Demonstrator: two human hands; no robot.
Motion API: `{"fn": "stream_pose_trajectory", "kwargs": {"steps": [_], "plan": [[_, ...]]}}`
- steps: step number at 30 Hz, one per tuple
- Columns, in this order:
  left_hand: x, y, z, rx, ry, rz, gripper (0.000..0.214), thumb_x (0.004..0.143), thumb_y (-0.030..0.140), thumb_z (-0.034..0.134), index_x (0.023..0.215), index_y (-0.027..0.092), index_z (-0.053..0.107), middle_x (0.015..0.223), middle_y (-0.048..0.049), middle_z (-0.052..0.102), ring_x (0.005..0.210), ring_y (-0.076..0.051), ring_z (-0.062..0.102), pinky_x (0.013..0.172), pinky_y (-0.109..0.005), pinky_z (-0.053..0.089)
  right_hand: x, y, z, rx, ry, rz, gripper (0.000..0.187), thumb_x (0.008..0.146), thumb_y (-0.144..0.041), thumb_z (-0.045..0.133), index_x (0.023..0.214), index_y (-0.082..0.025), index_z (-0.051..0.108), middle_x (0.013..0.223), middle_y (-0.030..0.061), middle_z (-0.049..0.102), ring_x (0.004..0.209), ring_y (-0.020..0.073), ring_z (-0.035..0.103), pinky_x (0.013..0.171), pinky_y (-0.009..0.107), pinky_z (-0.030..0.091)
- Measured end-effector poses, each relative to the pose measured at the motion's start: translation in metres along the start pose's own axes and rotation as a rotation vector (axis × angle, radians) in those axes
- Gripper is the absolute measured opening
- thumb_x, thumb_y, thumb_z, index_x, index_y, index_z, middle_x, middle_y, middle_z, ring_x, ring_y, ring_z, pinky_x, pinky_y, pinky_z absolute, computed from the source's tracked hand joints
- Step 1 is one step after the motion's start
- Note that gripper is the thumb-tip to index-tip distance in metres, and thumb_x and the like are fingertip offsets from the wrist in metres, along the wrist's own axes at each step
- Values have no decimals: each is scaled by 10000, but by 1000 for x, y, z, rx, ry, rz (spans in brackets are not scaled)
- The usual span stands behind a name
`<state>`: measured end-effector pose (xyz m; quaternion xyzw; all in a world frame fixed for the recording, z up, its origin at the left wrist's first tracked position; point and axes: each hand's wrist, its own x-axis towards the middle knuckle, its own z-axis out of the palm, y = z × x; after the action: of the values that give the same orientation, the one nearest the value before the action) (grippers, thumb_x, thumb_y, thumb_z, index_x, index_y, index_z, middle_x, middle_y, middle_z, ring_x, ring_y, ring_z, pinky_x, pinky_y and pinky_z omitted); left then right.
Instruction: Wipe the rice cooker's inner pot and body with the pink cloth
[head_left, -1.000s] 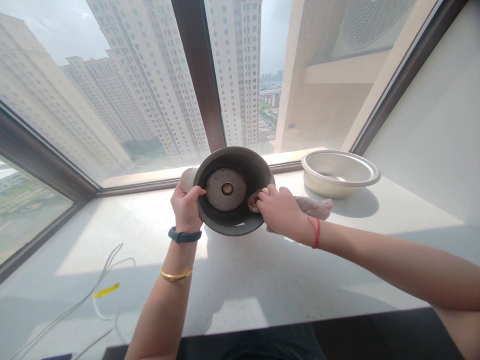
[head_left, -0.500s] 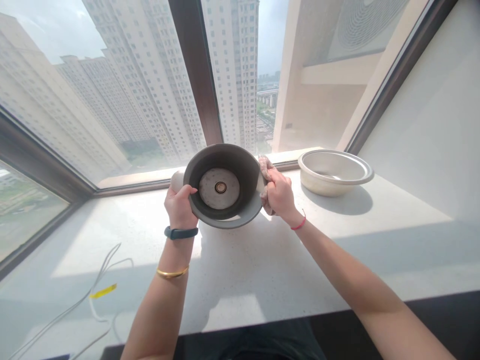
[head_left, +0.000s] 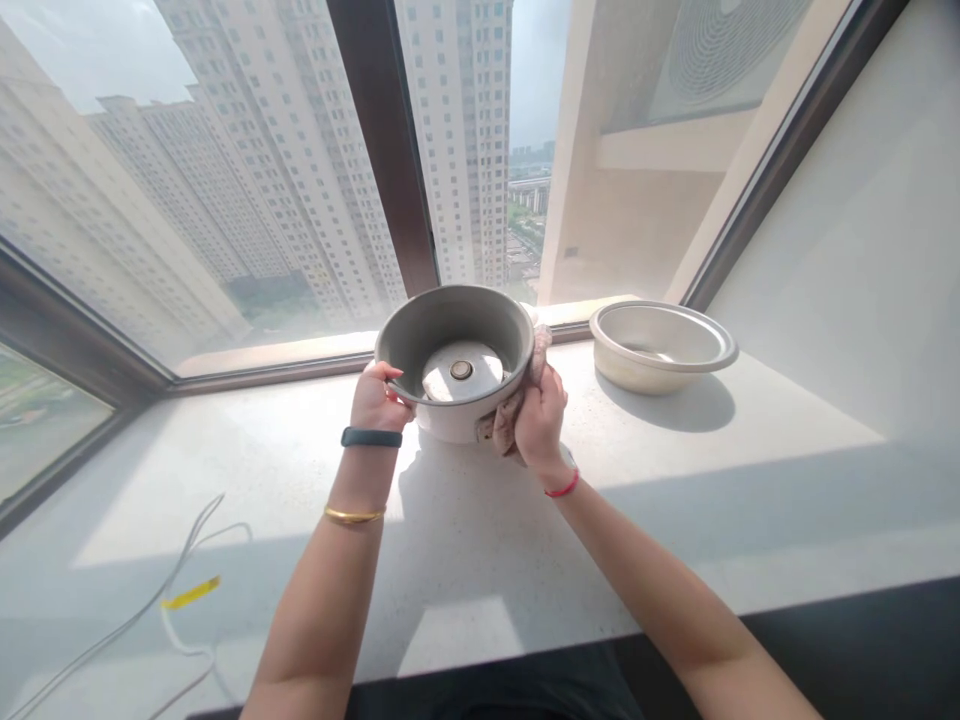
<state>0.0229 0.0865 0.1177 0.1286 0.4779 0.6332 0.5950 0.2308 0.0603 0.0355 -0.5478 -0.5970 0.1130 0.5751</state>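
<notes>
A rice cooker body (head_left: pixel 450 420), white outside and grey inside, is held above the sill with its mouth tilted towards me. A round metal heating plate (head_left: pixel 442 378) with a small central button shows at its bottom. My left hand (head_left: pixel 379 398) grips the left rim, the thumb over the edge and the fingers underneath hidden. A crumpled brownish cloth (head_left: pixel 507 425) is in my closed right hand (head_left: pixel 541 418), pressed against the outer right side of the cooker body.
A pale oval-looking pot (head_left: pixel 660 372) with a wide rim stands on the white windowsill (head_left: pixel 637 540) to the right. A thin white cable (head_left: pixel 169 570) with a yellow tag (head_left: pixel 191 592) lies at the left. Window panes and a dark frame (head_left: pixel 394 150) rise behind.
The cooker body has tipped more upright, showing its white outer wall. My right hand has moved with the cloth down and towards me along the side; my left hand has shifted slightly right.
</notes>
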Motion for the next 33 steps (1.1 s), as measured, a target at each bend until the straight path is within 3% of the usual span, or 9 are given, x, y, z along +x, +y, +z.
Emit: {"fn": "stream_pose_trajectory", "kwargs": {"steps": [2,7,10,14,18,22,26,29,33], "plan": [[0,-1,2,4,21,-58,315,475,3,564,668,200,413,561,54,419,364,-54,359,314,-162,300,-10,-6,0,-8,114,5,549,978,-254,237,1467,-172,471,1412,162,544,1318,278,493,1104,498,380],[-1,-1,13,25,61,-132,335,515,-4,547,675,201,337,595,59,361,372,-25,302,312,-102,226,-32,-3,10,-72,162,-55,561,1009,-261,226,1535,-201,413,1465,161,481,1366,293,452,1118,533,367],[-3,-2,20,65,77,-140,331,540,2,535,681,200,310,618,63,336,380,-11,280,343,-91,228,-41,1,19,-115,202,-183,562,1021,-245,275,1578,-222,344,1499,164,427,1394,310,412,1122,564,358],[-4,-6,18,175,78,-66,251,592,48,551,681,194,368,637,56,367,412,-36,313,402,-142,302,-53,-4,27,-270,204,-313,604,995,-188,378,1594,-241,321,1523,166,387,1389,341,393,1086,564,400],[-3,-5,5,345,58,101,147,624,122,632,713,188,536,695,23,519,554,-102,476,526,-216,416,-63,-10,32,-433,214,-441,531,965,-204,494,1496,-234,500,1442,165,498,1268,361,453,1024,551,442],[6,4,-9,547,-24,191,138,623,231,743,697,184,636,771,-34,644,738,-182,571,637,-268,463,-62,-24,50,-545,60,-669,464,988,-223,502,1442,-301,558,1435,80,575,1100,297,532,892,501,504],[19,17,-17,725,-104,203,240,604,366,802,668,176,671,693,-60,635,714,-220,585,632,-310,472,-55,-49,86,-609,-263,-809,434,992,-124,428,1380,-191,611,1474,96,548,1176,276,528,826,449,552],[28,25,-19,811,-114,246,267,594,398,777,711,172,696,828,-97,689,807,-261,630,689,-345,503,-61,-55,105,-662,-393,-838,388,918,-41,485,1209,-171,707,1330,108,635,1194,265,531,854,429,557],[34,31,-19,894,-123,326,236,604,405,734,693,195,675,1076,-104,705,1056,-318,624,852,-399,514,-74,-27,88,-657,-429,-911,316,919,-74,521,1106,-195,745,1280,87,653,1187,260,518,817,409,531]]}}
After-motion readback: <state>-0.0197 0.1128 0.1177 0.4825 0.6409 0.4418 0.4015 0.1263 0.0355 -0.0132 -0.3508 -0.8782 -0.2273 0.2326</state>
